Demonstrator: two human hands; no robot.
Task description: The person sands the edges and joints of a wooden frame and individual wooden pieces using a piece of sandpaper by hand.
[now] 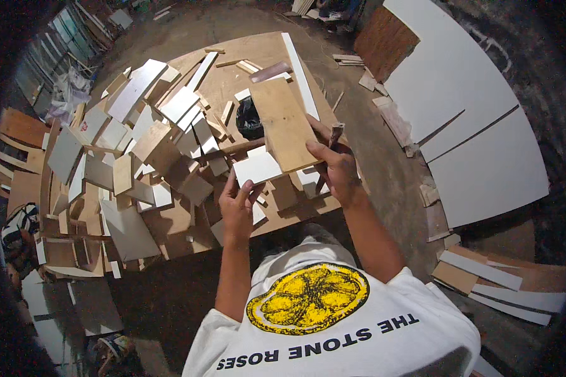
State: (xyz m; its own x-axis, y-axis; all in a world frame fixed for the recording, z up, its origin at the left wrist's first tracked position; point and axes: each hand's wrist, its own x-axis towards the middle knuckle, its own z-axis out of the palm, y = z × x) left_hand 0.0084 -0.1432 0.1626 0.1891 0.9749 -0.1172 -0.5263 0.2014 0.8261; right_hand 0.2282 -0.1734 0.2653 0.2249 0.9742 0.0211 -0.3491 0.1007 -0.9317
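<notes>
Over the near edge of the worktable, my left hand [238, 210] is closed on a small white board [258, 168], thumb on top and fingers beneath. My right hand [337, 168] grips a longer, bare tan wooden board [283, 122] by its right edge, with the thumb across its face. The tan board's lower end is next to the white board and partly overlaps it in view; whether they touch I cannot tell. A short brownish piece [337, 132] sticks up beside my right fingers, its kind unclear.
A big heap of white and bare wood offcuts [160, 141] covers the left of the table [233, 47]. A black plastic bag [248, 119] lies behind the tan board. Large white panels [478, 138] stand to the right, with stacked strips [484, 273] below them.
</notes>
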